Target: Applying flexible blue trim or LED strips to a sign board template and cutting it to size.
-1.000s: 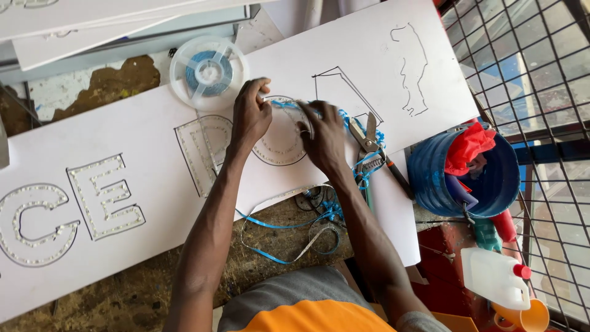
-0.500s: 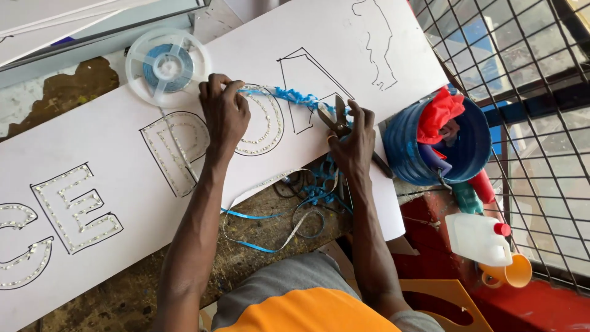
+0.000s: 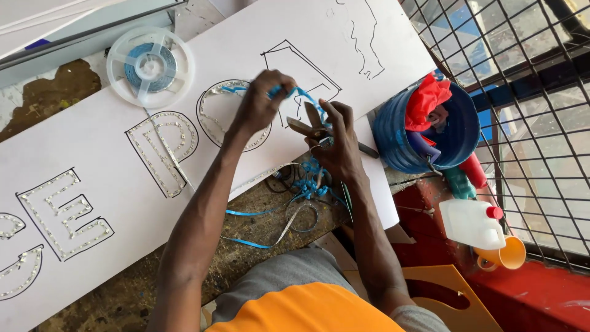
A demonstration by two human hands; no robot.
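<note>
A long white sign board (image 3: 92,166) with black-outlined letter shapes lies slantwise across the worktable from near left to far right, while a white plastic jug (image 3: 470,224) with a red cap stands near right.

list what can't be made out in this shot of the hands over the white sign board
Head view only:
- Where the scissors meet the blue strip: hidden by the right hand.
- The left hand grip: fingers curl over the strip.
- The large outlined letters: cut off by the left edge.
- Inside the blue bucket: covered by red cloth.
- The tangled strips: too small to count.
</note>
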